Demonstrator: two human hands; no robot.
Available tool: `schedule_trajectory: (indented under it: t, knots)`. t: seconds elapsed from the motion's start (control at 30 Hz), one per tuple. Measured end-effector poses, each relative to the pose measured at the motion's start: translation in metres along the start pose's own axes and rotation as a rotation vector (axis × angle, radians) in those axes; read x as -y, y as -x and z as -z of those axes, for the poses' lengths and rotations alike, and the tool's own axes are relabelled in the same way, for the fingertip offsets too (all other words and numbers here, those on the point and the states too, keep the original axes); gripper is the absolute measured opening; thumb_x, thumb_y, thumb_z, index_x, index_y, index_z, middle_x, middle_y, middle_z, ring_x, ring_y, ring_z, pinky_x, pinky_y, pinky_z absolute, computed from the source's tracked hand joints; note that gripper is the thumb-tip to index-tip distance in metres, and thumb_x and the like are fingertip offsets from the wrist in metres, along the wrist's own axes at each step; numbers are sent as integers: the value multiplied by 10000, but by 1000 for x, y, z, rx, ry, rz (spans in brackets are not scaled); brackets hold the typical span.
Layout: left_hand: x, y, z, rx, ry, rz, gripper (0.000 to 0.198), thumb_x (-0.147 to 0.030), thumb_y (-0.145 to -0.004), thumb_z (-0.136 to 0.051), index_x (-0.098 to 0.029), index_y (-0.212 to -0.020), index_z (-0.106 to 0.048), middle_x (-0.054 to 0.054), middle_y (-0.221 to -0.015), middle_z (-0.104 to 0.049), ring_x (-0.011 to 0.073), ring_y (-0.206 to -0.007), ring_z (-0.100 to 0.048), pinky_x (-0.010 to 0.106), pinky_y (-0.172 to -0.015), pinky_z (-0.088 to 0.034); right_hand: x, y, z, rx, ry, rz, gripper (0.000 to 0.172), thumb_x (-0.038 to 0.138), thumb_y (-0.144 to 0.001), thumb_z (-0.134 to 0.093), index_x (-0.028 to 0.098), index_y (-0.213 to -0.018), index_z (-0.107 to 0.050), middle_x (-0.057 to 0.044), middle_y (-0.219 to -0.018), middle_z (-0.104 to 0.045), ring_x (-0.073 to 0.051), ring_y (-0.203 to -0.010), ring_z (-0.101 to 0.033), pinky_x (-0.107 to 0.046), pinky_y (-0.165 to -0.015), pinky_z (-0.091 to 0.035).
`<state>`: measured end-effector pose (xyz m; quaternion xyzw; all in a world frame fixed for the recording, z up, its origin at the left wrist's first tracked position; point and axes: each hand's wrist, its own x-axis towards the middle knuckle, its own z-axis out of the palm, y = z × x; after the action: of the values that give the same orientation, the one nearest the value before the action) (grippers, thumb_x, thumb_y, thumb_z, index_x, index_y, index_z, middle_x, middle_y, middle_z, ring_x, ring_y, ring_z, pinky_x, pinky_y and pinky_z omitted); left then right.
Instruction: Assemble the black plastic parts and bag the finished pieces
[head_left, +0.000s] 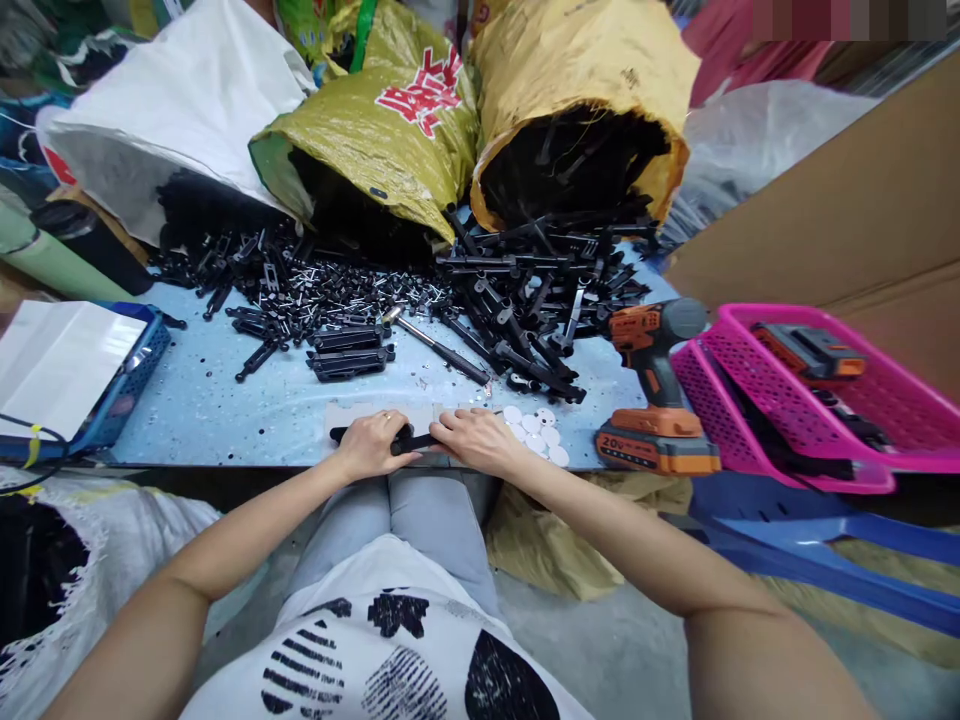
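Black bar (414, 443) at the bench's (176, 405) near edge: I see the left hand (373, 443) and right hand (476, 441) gripping it, probably mid-positioning; the next move calls for steadiness.

Clock bearings taken from the black plastic part (417, 442), at the near edge of the blue surface (202, 405). Left hand (375, 443) grips the part; right hand (474, 440) has its fingers on the 3 o'clock end. White discs (534, 440) lie near at 3, then an orange-and-grey cordless drill (657, 390), upright on its battery, just beside a pink basket (930, 430). Hammer (442, 352) at 1, handle pointing to 4. Stacked black parts (350, 362) at 11, loose screws (337, 292) beyond. Open sacks: white (195, 90) at 11, olive (352, 120) at 12, tan (577, 60) at 1.
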<state>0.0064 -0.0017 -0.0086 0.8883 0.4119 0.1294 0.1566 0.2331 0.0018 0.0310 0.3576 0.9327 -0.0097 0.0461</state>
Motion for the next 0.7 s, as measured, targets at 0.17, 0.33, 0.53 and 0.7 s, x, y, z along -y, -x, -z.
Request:
schedule_trajectory:
  t: [0.17, 0.33, 0.53, 0.7]
  knots:
    - [23, -70, 20, -20, 0, 31, 541, -552, -852, -471, -159, -1222, -494, 130, -1204, -558, 270, -1133, -495, 395, -957, -386, -17, 10, -37, -124, -95, -64, 410, 483, -945, -335, 160, -945, -589, -81, -922, -592, -175, -838, -533, -279, -694, -338]
    - [90, -168, 46, -138, -51, 506, 352, -314, -899, -435, -125, -1177, -542, 154, -1189, -571, 268, -1126, -505, 363, -920, -407, -25, 23, -48, -139, -138, -53, 394, 484, -931, -378, 167, -991, -605, -86, -939, -603, -188, -865, -529, -296, -724, -352]
    - [131, -200, 37, -94, -85, 689, 240, -118, -742, -574, -80, -974, -623, 195, -974, -643, 297, -961, -605, 358, -821, -453, -76, -55, -16, -213, -85, -194, 328, 307, -968, -324, 158, -1141, -561, -120, -1124, -587, -211, -995, -485, -310, -788, -350]
    - [127, -178, 37, -235, -123, 633, 206, -176, -807, -493, -128, -976, -602, 136, -995, -634, 244, -963, -597, 319, -833, -438, -122, -166, -6, -171, -27, -336, 299, 146, -918, -354, 144, -1134, -560, -134, -1103, -596, -238, -1052, -460, -332, -824, -345]
